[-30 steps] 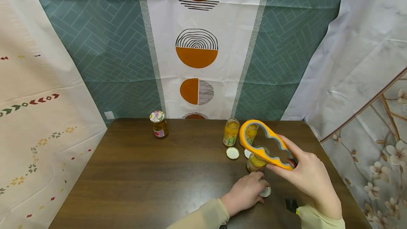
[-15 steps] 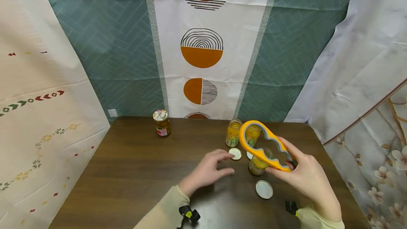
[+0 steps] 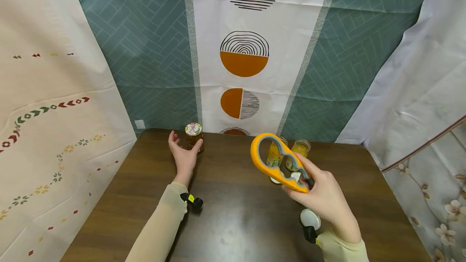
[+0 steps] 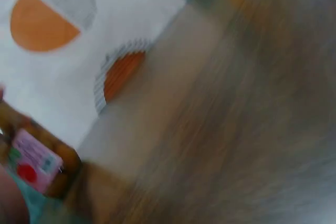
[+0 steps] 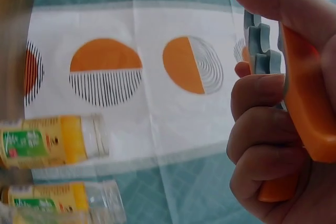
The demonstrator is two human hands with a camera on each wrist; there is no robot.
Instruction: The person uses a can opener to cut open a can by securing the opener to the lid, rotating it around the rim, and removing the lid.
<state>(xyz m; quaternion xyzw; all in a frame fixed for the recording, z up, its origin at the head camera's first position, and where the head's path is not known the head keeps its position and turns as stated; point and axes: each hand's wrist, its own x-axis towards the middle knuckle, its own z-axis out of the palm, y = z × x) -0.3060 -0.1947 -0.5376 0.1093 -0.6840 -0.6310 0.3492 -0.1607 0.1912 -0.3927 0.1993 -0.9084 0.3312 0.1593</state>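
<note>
My left hand [image 3: 183,159] is at the back left of the table, thumb and fingers spread on either side of a lidded jar [image 3: 193,129] with a patterned white lid. Whether it touches the glass I cannot tell. The left wrist view shows that jar's pink label [image 4: 35,161], blurred, and part of the thumb [image 4: 11,200]. My right hand [image 3: 324,195] grips an orange jar opener [image 3: 259,161] with grey scalloped inner edges, raised over the right side of the table. Its fingers [image 5: 268,124] curl round the handle in the right wrist view.
Behind the opener stand two lidless jars of yellow fruit, one jar [image 3: 274,155] partly covered and another jar [image 3: 301,147] beside it. A white lid [image 3: 310,218] lies near the right wrist; other lids [image 3: 295,176] lie by the jars. A patterned curtain [image 3: 156,51] hangs behind the table.
My left hand has left the loose lid on the right and crossed leftward to the lidded jar. My right hand still holds the opener, slightly further left; the nearest yellow jar is now hidden.
</note>
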